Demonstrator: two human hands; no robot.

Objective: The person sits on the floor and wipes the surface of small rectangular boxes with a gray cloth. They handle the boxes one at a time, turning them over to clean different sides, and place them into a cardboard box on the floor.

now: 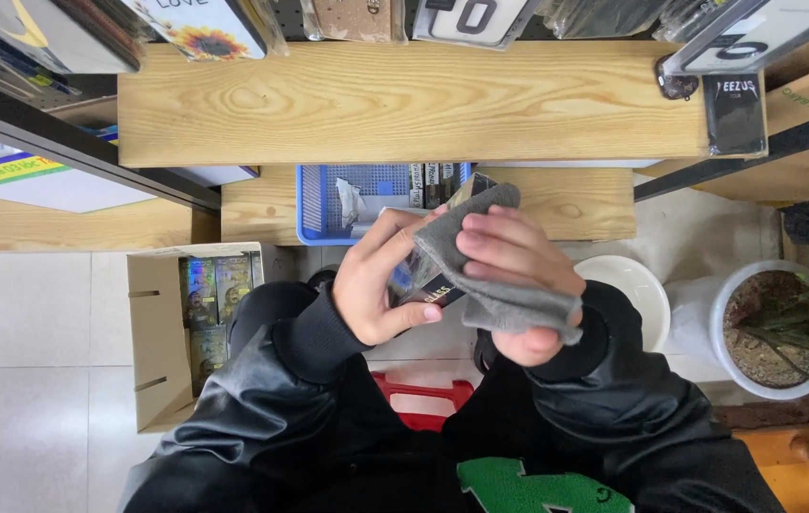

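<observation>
Sleeves: black jacket sleeves with ribbed cuffs fill the bottom of the view, above a dark top with a green patch.
Left hand: the left hand is curled around a small dark flat package, thumb along its lower edge, fingers wrapped over its near side.
Right hand: the right hand presses a grey cloth against the package, fingers spread flat over the fabric, which drapes across the palm and hangs toward the wrist.
Package position: held in the air between both hands, in front of the lower wooden shelf, mostly covered by the cloth; only a glossy corner and part of its dark face show.
Behind the hands: a blue plastic basket sits on the lower shelf, holding a crumpled wrapper and several dark upright items.
Upper shelf: a pale wooden board runs across the top, with a black card-like item at its right end.
Left of the knees: an open cardboard box on the tiled floor holds colourful packs.
Right side: a white bowl-shaped container stands beside a white plant pot with soil and green leaves.
Below the hands: a red stool edge shows between the sleeves.
</observation>
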